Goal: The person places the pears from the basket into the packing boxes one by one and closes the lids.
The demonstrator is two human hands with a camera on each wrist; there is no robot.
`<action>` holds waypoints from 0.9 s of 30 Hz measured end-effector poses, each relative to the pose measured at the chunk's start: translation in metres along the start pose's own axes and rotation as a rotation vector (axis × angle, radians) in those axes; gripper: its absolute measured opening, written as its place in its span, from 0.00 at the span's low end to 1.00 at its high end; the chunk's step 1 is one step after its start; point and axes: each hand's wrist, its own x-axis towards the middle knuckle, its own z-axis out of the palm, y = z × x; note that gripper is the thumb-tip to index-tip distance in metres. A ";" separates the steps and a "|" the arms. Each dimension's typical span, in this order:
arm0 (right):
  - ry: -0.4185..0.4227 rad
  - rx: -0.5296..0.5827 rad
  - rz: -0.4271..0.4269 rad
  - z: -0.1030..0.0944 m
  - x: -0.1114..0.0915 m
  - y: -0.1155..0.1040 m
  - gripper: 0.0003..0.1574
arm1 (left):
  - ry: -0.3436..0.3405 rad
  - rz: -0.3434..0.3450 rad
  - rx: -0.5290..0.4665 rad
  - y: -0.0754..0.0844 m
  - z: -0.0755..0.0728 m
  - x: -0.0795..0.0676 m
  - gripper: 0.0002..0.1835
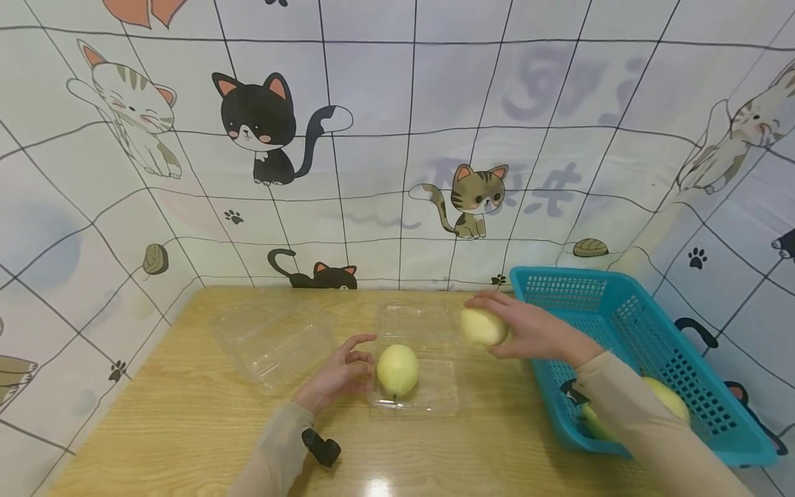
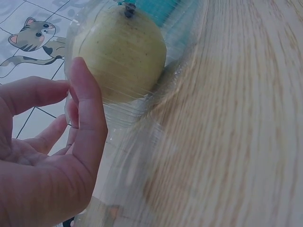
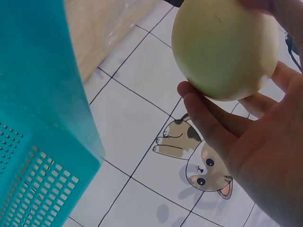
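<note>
In the head view, my right hand [image 1: 528,328] grips a pale yellow pear [image 1: 483,326] just above the table, between the clear plastic box and the basket. The right wrist view shows its fingers curled round this pear [image 3: 225,52]. A second pear [image 1: 397,371] sits in the front half of the opened clear plastic box [image 1: 437,400], stem toward me. My left hand [image 1: 341,373], fingers spread and loosely bent, is at the box's left edge. Up close in the left wrist view, the fingertips [image 2: 81,68] are right at the clear wall beside that pear [image 2: 120,54].
Another clear plastic box [image 1: 273,345] lies on the wooden table [image 1: 155,414] to the left. A blue perforated basket [image 1: 555,407] stands on the right, with pears [image 1: 667,399] in its near end, partly behind my right forearm. A cat-print wall covering [image 1: 373,159] encloses the table's back and sides.
</note>
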 end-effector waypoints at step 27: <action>-0.111 -0.016 -0.182 0.028 0.015 -0.023 0.43 | -0.009 0.006 0.000 -0.001 -0.001 0.000 0.35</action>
